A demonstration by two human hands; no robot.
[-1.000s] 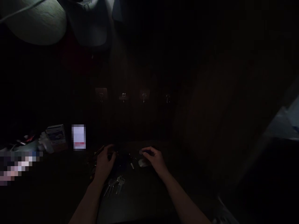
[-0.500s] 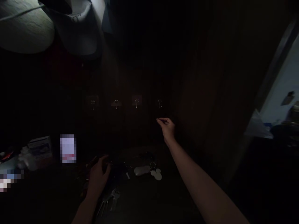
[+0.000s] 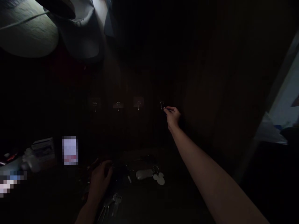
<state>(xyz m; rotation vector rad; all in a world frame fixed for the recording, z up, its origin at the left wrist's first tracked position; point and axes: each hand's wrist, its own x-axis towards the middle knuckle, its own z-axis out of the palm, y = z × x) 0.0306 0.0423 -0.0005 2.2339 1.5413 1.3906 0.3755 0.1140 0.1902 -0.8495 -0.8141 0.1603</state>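
1. The right hand (image 3: 172, 117) has risen from the table to the wall; its arm now reaches far and up across the dark view.
2. Its fingertips (image 3: 166, 109) are pinched together just beside the rightmost hook (image 3: 162, 105), one of four in a row on the wall. The light is too poor to tell whether they grip anything small.
3. The left hand (image 3: 100, 181) stays low at the table (image 3: 144, 202), fingers curled, among dark, indistinct items. I cannot tell whether it is clamped on one of them.
4. Near the left wrist lie keys (image 3: 115, 199).
5. To the right on the table sit a pale fob (image 3: 144, 174), a small white piece (image 3: 129, 179), and a mouse-head tag (image 3: 159, 179) with a ring.
6. Further left stand a blurred card (image 3: 70, 150), a box (image 3: 43, 149), and a bottle (image 3: 30, 163). A cap (image 3: 79, 34) hangs high up at the left, and a bright doorway (image 3: 277, 109) shows at the right.
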